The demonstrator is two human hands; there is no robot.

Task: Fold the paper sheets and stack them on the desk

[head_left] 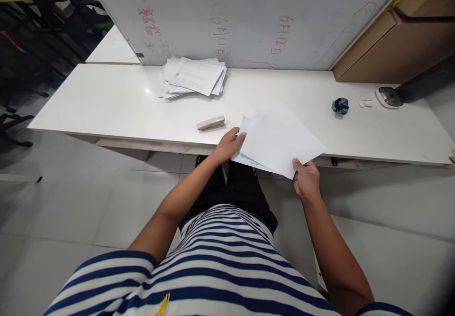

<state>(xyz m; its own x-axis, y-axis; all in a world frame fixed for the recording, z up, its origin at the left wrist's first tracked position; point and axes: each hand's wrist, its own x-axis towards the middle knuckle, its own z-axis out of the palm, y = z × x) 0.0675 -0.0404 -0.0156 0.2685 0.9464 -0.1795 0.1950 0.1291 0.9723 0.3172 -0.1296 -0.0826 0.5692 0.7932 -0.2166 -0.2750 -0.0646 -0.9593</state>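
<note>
Several sheets of white paper [279, 138] are held between my hands, overlapping unevenly above the front edge of the white table. My left hand [228, 145] pinches their left corner, thumb on top. At the lower right corner, my right hand [306, 178] grips the sheets with its thumb over the upper one. Some print shows on a lower sheet near the bottom edge. A light grey stapler [211, 123] lies on the table just left of my left hand, touched by neither hand. Further back rests an untidy stack of printed papers [195, 76].
The narrow white table [117, 100] runs along a whiteboard [256, 22] with red writing. To the right are a dark blue patterned object [340, 106], a small white item [365, 103], a white-and-grey device [389, 97] and a cardboard box [387, 45].
</note>
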